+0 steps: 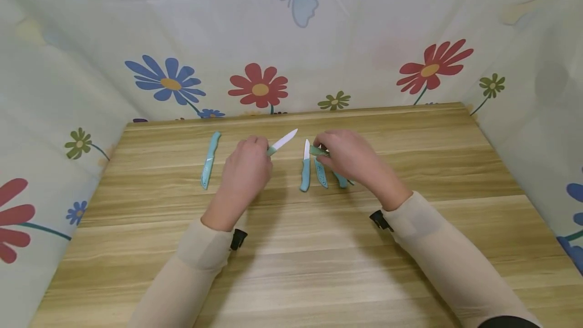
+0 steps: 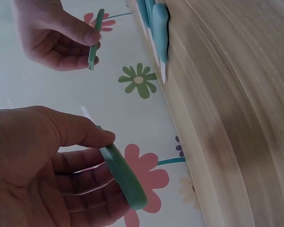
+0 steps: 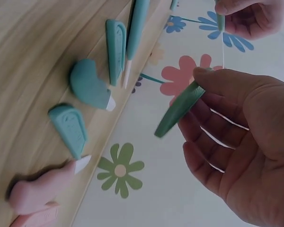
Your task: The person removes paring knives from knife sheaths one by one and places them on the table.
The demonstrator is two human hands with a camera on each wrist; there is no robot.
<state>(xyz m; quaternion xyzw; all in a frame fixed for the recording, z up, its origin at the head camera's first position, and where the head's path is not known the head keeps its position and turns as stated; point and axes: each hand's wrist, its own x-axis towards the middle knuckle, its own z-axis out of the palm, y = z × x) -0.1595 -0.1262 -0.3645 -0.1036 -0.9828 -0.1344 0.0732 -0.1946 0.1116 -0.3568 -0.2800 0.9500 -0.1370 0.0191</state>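
My left hand [image 1: 248,171] grips a small knife [image 2: 124,177] by its green handle, above the table. The white blade [image 1: 285,139] points up and to the right in the head view, bare. Between thumb and fingers, my right hand [image 1: 348,153] pinches a green blade sheath [image 3: 180,109], raised over the table and apart from that knife. Just below the sheath lies a teal-handled knife [image 1: 305,171] with its white blade bare. Beside it rests a teal sheath [image 1: 321,173]. Another teal-handled knife [image 3: 89,85] is partly hidden by my right hand in the head view.
A sheathed teal knife [image 1: 210,161] lies left of my left hand. In the right wrist view, another teal sheath [image 3: 68,127], a pink knife [image 3: 45,185] and a pink sheath [image 3: 38,217] lie on the wooden table [image 1: 291,277]. A flower-printed curtain [image 1: 209,29] borders the table's back.
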